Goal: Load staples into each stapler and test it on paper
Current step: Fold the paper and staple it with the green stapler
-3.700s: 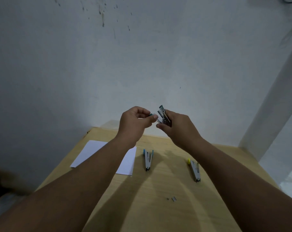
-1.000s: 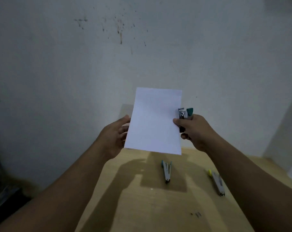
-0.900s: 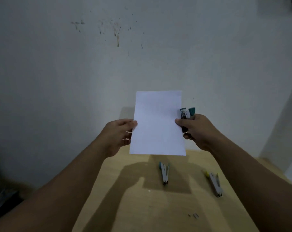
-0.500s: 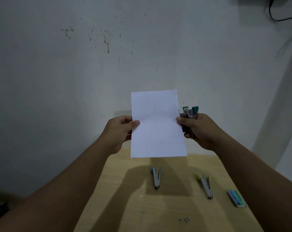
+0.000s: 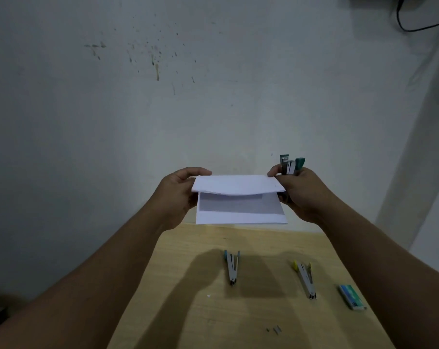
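Above the far edge of the table [image 5: 178,285], held in the air: one sheet of paper [image 5: 238,197], white, thin, matte. Half a second ago it hung flat and upright; its top half is now bent forward and down over the lower half, a soft curved fold, not yet creased. Judgement: the sheet is being doubled to give the stapler two layers to bite, so the test is about to start.

Left hand [image 5: 178,195]: closed on the sheet's left edge, thumb on top at the fold.

Right hand [image 5: 299,192]: pinching the sheet's right edge with thumb and forefinger while the other fingers keep a stapler [image 5: 290,166] clamped in the palm. Stapler: small, grey metal with a green plastic end, standing upright out of the fist, beside the paper and not yet over it.

On the table, toward the middle: second stapler [image 5: 231,267], blue tips, lying spread open in a narrow V. Nearer the right edge: third stapler [image 5: 305,278], yellow tips, likewise open. Judgement: both await loading.

At the right edge: staple box [image 5: 351,297], small, flat, teal and white.

Toward the near edge: loose staples [image 5: 276,329], a few short grey bits.

Table: pale wood grain, smooth.
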